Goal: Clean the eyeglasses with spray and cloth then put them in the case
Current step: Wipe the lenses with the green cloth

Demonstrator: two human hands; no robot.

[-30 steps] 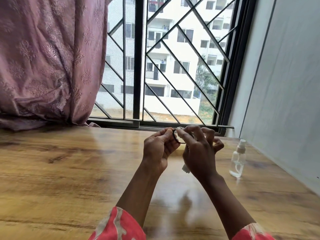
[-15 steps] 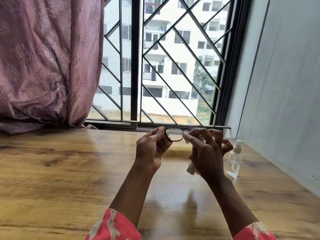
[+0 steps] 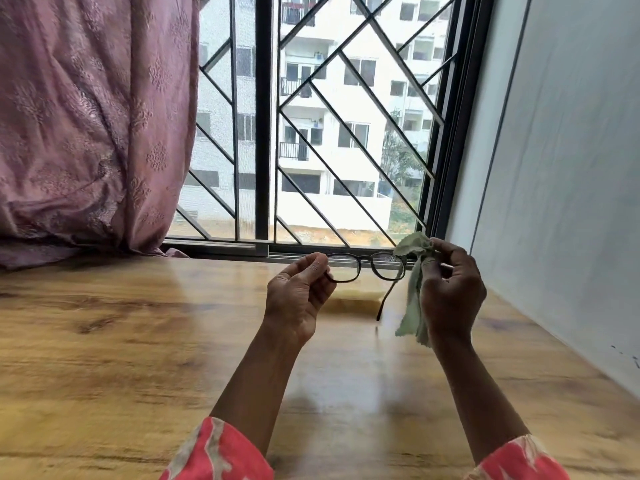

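Holding the eyeglasses (image 3: 366,267) aloft above the surface (image 3: 104,341), left hand (image 3: 298,296) fingers pinch the frame's end; right hand (image 3: 450,289) fingers grasp the cloth (image 3: 412,306) beside the other lens. Wipe gently, supporting that rim.

- I'm sitting in a home, at a wooden table (image 3: 104,341) filling the lower frame.
- A pink curtain (image 3: 86,116) is hanging at upper left.
- A grilled window (image 3: 311,133) is showing apartment blocks (image 3: 346,98) at top centre.

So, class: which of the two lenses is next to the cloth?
The lens on the picture's right, beside the green cloth gripped by the right hand. The other lens sits by the left hand.
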